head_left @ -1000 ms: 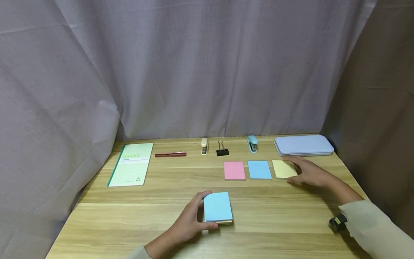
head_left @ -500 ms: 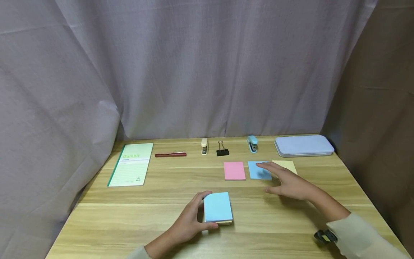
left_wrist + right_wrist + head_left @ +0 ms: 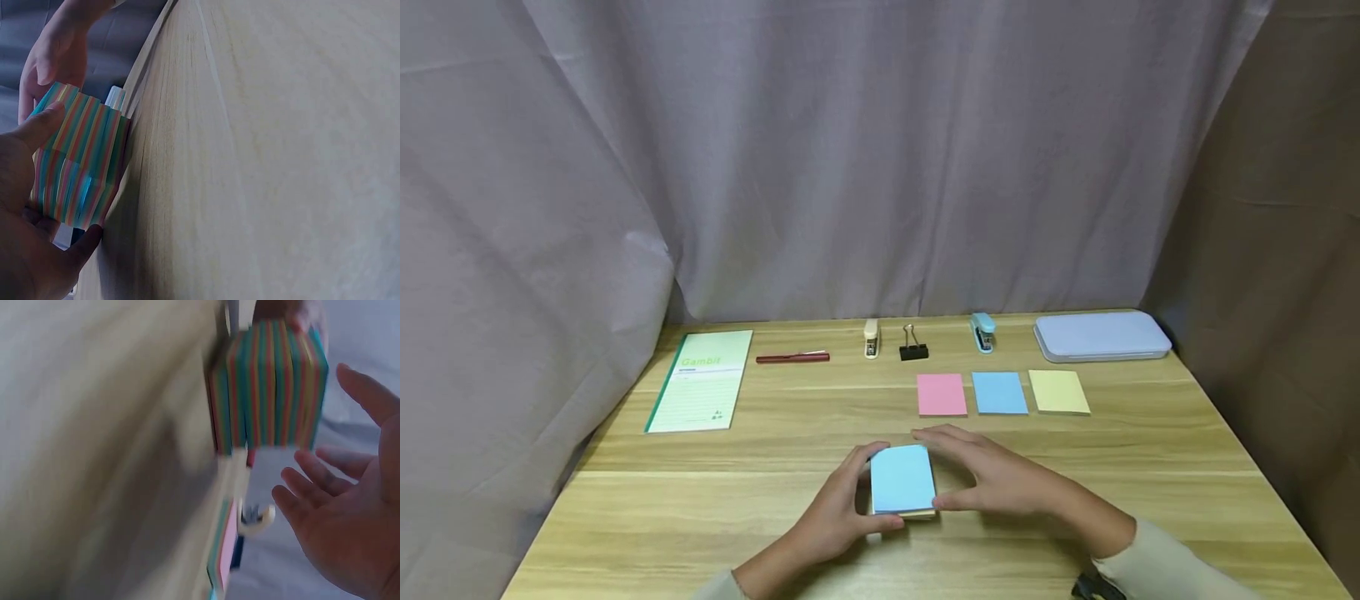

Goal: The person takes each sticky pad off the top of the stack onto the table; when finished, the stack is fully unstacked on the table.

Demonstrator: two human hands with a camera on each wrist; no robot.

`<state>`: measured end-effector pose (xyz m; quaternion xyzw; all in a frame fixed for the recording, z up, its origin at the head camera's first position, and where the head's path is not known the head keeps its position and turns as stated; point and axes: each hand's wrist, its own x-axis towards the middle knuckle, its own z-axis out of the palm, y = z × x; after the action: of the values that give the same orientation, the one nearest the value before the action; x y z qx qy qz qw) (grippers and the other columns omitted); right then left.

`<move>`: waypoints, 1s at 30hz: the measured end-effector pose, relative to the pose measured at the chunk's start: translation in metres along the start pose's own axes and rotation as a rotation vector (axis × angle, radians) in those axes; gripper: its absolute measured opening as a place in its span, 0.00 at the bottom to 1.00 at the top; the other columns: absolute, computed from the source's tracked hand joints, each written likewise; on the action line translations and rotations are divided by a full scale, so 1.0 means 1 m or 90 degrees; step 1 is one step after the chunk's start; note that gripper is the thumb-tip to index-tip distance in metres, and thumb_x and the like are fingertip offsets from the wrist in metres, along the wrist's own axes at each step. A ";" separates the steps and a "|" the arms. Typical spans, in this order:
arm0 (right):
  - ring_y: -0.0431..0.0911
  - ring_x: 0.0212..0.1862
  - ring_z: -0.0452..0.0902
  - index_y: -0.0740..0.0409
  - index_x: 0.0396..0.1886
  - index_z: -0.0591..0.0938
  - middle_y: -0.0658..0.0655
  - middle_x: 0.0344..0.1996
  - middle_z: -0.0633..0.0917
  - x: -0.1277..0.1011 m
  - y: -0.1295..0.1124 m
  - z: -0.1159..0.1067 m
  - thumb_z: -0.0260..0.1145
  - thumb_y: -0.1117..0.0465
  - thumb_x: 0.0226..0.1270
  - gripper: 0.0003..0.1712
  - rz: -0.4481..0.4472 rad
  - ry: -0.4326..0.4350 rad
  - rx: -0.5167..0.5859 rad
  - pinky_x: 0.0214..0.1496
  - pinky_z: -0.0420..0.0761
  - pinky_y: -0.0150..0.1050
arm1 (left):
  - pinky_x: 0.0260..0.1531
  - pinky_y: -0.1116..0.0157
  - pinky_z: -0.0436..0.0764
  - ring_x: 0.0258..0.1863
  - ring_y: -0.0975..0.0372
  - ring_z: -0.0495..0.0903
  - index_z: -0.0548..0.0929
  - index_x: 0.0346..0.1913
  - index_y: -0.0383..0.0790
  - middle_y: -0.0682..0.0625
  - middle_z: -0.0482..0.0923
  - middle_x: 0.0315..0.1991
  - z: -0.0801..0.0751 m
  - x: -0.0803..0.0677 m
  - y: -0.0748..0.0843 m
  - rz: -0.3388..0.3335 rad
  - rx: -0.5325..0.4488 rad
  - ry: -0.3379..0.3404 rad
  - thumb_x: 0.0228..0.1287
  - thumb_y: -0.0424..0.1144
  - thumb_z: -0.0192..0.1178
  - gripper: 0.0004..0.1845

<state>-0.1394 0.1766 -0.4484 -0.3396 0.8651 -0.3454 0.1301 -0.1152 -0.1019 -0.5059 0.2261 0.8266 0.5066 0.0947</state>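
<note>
A thick pad of sticky notes (image 3: 902, 479) with a blue top sheet lies on the wooden table (image 3: 1075, 492) near the front. Its side shows coloured stripes in both wrist views (image 3: 78, 162) (image 3: 272, 387). My left hand (image 3: 850, 504) (image 3: 25, 206) grips the pad from the left, thumb on the near edge and fingers on the far edge. My right hand (image 3: 992, 475) (image 3: 350, 506) hovers just right of the pad with fingers spread and straight. Its thumb is close to the pad's near right corner. Whether it touches cannot be told.
Pink (image 3: 942, 394), blue (image 3: 999, 392) and yellow (image 3: 1058, 392) notes lie in a row behind the pad. Along the back lie a green notebook (image 3: 700, 382), red pen (image 3: 792, 358), beige stapler (image 3: 871, 338), binder clip (image 3: 913, 346), blue stapler (image 3: 982, 332) and pale case (image 3: 1101, 336).
My right hand has left the yellow note and swept left and toward me, arriving beside the pad. The left hand and the pad have stayed put.
</note>
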 end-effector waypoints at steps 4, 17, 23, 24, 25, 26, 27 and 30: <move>0.50 0.74 0.66 0.50 0.80 0.65 0.47 0.74 0.69 0.005 -0.009 0.014 0.71 0.34 0.64 0.51 0.002 0.006 -0.002 0.72 0.70 0.60 | 0.69 0.49 0.69 0.64 0.59 0.73 0.65 0.76 0.52 0.58 0.73 0.62 -0.001 0.000 -0.001 0.008 0.002 -0.001 0.54 0.50 0.80 0.48; 0.45 0.70 0.70 0.52 0.78 0.68 0.44 0.72 0.71 0.007 -0.015 0.025 0.75 0.39 0.64 0.48 0.001 0.049 -0.038 0.69 0.75 0.54 | 0.68 0.51 0.70 0.63 0.59 0.73 0.65 0.76 0.47 0.57 0.73 0.63 -0.002 0.000 0.001 0.012 0.009 -0.005 0.55 0.53 0.78 0.48; 0.45 0.70 0.70 0.53 0.77 0.69 0.43 0.71 0.72 0.006 -0.014 0.025 0.75 0.39 0.63 0.48 -0.008 0.056 -0.037 0.69 0.76 0.53 | 0.68 0.51 0.70 0.63 0.59 0.73 0.65 0.76 0.45 0.57 0.73 0.63 -0.002 0.001 0.000 0.018 0.015 -0.003 0.55 0.53 0.78 0.49; 0.45 0.70 0.70 0.53 0.77 0.69 0.43 0.71 0.72 0.006 -0.013 0.025 0.75 0.39 0.63 0.48 -0.009 0.056 -0.038 0.69 0.76 0.53 | 0.69 0.51 0.70 0.63 0.59 0.73 0.64 0.76 0.45 0.56 0.73 0.63 -0.002 0.001 0.000 0.017 0.015 -0.002 0.55 0.53 0.79 0.49; 0.44 0.70 0.71 0.53 0.77 0.69 0.43 0.71 0.72 0.005 -0.013 0.025 0.75 0.38 0.63 0.48 -0.009 0.057 -0.040 0.69 0.76 0.53 | 0.69 0.50 0.70 0.64 0.59 0.73 0.64 0.76 0.45 0.56 0.73 0.64 -0.002 0.001 0.000 0.016 0.014 -0.002 0.54 0.53 0.79 0.50; 0.44 0.70 0.71 0.53 0.77 0.69 0.43 0.71 0.72 0.005 -0.012 0.024 0.75 0.38 0.63 0.48 -0.009 0.057 -0.040 0.69 0.76 0.53 | 0.69 0.50 0.69 0.64 0.59 0.73 0.64 0.77 0.46 0.56 0.73 0.64 -0.002 0.001 0.000 0.014 0.014 -0.002 0.54 0.52 0.79 0.50; 0.44 0.69 0.71 0.52 0.78 0.68 0.42 0.70 0.72 0.004 -0.012 0.023 0.74 0.38 0.63 0.49 -0.006 0.056 -0.041 0.69 0.76 0.53 | 0.69 0.49 0.69 0.65 0.58 0.73 0.63 0.77 0.46 0.55 0.73 0.64 -0.002 0.001 0.001 0.013 0.013 -0.002 0.54 0.51 0.80 0.51; 0.46 0.68 0.72 0.50 0.78 0.68 0.42 0.69 0.73 0.001 -0.010 0.019 0.75 0.40 0.63 0.48 0.005 0.058 -0.039 0.68 0.77 0.55 | 0.70 0.46 0.68 0.66 0.57 0.72 0.61 0.78 0.45 0.53 0.72 0.66 -0.001 0.000 0.001 0.009 0.013 0.000 0.53 0.49 0.80 0.53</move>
<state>-0.1264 0.1615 -0.4554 -0.3239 0.8818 -0.3332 0.0812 -0.1149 -0.1024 -0.5044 0.2329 0.8302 0.4987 0.0888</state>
